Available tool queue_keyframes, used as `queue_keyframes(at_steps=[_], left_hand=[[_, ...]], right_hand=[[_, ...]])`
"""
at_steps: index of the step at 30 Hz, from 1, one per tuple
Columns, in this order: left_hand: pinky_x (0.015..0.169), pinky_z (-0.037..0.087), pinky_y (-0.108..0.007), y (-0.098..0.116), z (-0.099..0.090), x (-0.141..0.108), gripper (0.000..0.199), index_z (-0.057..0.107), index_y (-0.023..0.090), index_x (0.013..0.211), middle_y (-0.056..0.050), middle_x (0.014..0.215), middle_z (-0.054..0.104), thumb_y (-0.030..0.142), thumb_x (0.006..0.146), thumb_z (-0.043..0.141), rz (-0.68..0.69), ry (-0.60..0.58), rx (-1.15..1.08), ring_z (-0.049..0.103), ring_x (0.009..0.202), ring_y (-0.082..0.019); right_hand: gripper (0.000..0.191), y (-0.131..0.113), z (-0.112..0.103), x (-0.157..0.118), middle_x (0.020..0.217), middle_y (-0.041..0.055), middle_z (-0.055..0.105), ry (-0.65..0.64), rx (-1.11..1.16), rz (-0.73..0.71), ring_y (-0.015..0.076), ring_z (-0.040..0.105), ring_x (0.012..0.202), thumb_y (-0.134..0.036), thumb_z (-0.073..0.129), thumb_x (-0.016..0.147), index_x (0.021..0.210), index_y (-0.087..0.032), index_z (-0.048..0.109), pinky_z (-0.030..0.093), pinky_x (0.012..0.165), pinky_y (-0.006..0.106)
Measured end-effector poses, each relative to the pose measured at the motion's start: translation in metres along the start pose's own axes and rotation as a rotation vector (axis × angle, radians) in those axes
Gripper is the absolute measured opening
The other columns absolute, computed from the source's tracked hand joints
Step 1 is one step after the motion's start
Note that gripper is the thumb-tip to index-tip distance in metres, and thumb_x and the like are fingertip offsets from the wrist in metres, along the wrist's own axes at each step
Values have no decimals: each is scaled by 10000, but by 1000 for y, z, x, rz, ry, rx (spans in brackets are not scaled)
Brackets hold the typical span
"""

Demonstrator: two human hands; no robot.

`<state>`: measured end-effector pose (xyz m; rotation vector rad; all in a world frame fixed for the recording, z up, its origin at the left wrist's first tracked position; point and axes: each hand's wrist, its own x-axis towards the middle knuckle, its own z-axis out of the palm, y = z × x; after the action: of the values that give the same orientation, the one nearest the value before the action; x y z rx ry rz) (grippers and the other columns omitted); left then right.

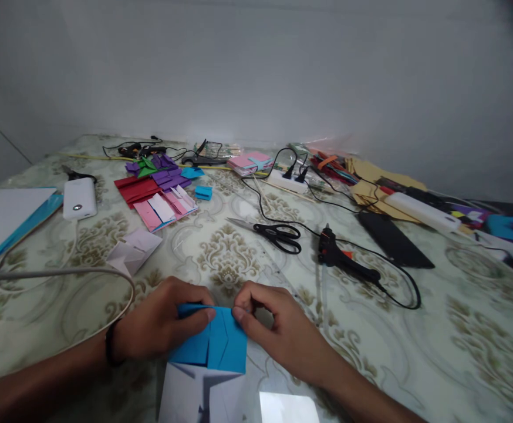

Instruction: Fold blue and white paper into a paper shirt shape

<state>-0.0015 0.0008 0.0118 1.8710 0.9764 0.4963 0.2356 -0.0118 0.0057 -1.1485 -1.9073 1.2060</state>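
Note:
A folded blue paper piece (228, 346) lies near the table's front edge, its flaps facing up. My left hand (168, 320) holds its upper left part, the thumb on top and the fingers behind the top edge. At the upper right corner, my right hand (278, 323) pinches the same paper between thumb and forefinger. Just below the blue piece is a folded white paper (181, 393), partly covered by it. Another folded white paper (135, 249) rests beyond my left hand.
Black scissors (278, 235) and a black glue gun (344, 261) with its cable lie ahead. A power strip (287, 181) and folded coloured papers (137, 189) are farther back. Paper sheets (10, 214) and a white power bank (79, 198) sit left, a black phone-like slab (392, 238) right.

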Motion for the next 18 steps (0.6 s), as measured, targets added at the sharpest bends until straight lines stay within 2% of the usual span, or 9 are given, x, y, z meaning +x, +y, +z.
queue_keyframes(at_steps=[18], left_hand=[[595,406,-196,3,0,-1,309,712,131,794,20,669,592,323,982,560,-4,-3,11,528,638,-104]], right_hand=[[187,-1,1,1,657,-32,570,-7,-6,6,122,533,618,-255,598,943,765,-200,613,410,587,231]])
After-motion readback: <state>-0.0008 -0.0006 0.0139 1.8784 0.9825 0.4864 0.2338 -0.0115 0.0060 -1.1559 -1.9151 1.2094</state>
